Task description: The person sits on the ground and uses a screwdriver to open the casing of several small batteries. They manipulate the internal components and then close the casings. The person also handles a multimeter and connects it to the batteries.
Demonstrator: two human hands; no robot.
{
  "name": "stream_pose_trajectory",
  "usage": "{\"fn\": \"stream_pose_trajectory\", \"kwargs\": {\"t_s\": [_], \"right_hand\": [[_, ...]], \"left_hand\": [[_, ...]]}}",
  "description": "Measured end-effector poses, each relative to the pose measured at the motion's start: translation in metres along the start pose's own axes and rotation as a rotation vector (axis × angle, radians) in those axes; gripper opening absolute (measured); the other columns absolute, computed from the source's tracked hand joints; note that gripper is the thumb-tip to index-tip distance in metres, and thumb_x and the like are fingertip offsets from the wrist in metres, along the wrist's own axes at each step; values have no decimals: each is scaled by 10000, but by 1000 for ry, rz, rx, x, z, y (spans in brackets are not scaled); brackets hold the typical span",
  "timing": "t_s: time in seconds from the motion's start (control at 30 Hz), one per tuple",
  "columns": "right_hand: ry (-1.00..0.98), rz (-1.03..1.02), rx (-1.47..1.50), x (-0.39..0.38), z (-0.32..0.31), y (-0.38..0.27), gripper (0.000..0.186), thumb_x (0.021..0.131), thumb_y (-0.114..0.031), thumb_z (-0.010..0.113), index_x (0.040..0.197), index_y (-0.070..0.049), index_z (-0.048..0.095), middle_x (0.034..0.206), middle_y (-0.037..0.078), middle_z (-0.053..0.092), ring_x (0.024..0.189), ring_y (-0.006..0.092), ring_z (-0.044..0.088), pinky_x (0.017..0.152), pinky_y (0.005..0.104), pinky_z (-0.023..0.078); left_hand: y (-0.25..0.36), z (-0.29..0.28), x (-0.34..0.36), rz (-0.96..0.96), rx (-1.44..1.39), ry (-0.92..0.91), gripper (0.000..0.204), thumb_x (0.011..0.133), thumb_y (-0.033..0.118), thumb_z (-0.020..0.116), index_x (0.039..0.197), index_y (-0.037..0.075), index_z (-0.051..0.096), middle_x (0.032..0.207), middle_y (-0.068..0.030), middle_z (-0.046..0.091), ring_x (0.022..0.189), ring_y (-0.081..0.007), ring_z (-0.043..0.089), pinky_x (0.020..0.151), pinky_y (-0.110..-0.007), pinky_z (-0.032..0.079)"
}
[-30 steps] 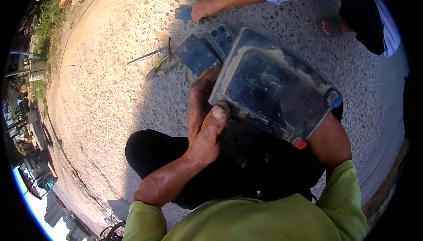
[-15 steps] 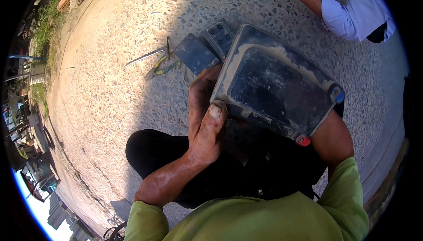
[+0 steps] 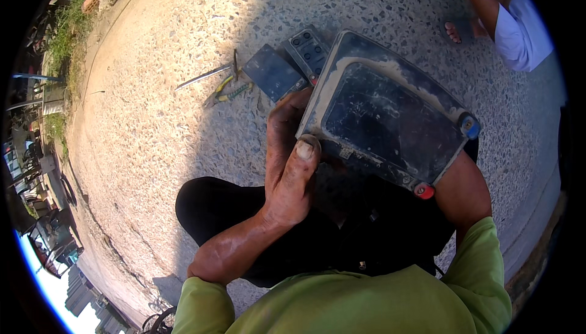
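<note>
Tools: pliers [image 3: 227,93] and metal rod [image 3: 204,75] on the ground left of the battery | My left hand [image 3: 290,166]: clamped on the car battery [image 3: 387,120], left edge, thumb on top | Battery: tilted over my lap | My right hand: hidden beneath, can't tell grip | Advice: keep the casing level, thumb clear of terminals.

One view only, from the person's head, looking steeply down and close over the lap. The left hand [image 3: 287,169] and dusty black battery [image 3: 387,114] fill the near middle; the speckled concrete ground [image 3: 152,126] curves away far and left, its edges bent by the lens.
</note>
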State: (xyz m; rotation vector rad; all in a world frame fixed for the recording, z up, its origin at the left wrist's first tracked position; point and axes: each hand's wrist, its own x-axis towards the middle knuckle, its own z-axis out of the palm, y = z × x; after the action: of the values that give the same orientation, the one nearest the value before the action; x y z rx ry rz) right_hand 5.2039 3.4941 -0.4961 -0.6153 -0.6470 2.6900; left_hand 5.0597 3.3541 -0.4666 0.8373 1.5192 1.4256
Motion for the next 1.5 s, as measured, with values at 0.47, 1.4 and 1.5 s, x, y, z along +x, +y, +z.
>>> {"fn": "stream_pose_trajectory", "kwargs": {"t_s": [0.47, 1.4, 1.5], "right_hand": [[19, -26, -29, 2, 7, 2, 486, 1004, -244, 453, 1415, 0, 363, 1363, 212, 481, 1189, 264, 568, 889, 345, 565], [6, 0, -19, 2, 9, 3, 462, 1007, -240, 452, 1395, 1, 384, 1329, 199, 500, 1162, 255, 575, 892, 336, 557], [6, -2, -19, 2, 9, 1, 460, 1007, -240, 453, 1393, 1, 386, 1326, 199, 502, 1158, 254, 576, 890, 336, 558]], "left_hand": [[2, -3, 0, 16, 55, -4, 743, 935, 492, 507, 1435, 13, 236, 1383, -167, 320, 1045, -209, 539, 677, -317, 551], [7, -5, -2, 41, 205, 2, 749, 941, 518, 500, 1430, 9, 250, 1396, -163, 311, 1062, -199, 533, 671, -310, 551], [6, -5, -2, 59, 256, 2, 752, 939, 520, 501, 1429, 10, 246, 1386, -157, 329, 1062, -193, 532, 668, -307, 549]]}}
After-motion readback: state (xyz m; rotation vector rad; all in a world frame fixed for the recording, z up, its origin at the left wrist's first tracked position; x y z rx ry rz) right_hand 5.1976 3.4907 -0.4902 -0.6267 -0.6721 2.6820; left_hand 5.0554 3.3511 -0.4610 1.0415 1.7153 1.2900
